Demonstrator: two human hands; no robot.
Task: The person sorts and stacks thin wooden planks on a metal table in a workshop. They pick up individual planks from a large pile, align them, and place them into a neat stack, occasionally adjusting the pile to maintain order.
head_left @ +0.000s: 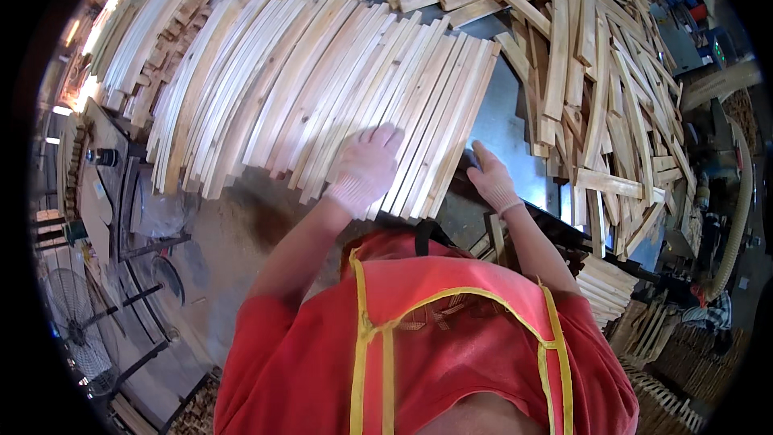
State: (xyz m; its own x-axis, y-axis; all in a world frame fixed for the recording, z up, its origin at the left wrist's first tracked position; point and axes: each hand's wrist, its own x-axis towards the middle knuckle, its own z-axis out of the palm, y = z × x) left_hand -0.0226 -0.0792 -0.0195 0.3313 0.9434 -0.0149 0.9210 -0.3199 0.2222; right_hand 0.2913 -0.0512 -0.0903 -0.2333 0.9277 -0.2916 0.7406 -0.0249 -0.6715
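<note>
A wide row of pale wooden strips (302,93) lies side by side in front of me. My left hand (368,169), in a whitish work glove, rests on the strips near their close ends, fingers laid out over the wood. Just beyond the row's right edge is my right hand (493,180), gloved too. Its fingers and thumb are apart, and I see no strip between them. A small dark patch shows at those fingers; whether it is part of the glove I cannot tell. Beneath that hand is a bluish-grey metal tabletop (501,119).
Loose wooden strips (592,72) lie in a tangled heap at the right and far side. A stack of shorter pieces (608,286) sits low on the right. At the left stand a caged fan (80,326) and a metal frame. A ribbed hose (739,209) curves along the far right.
</note>
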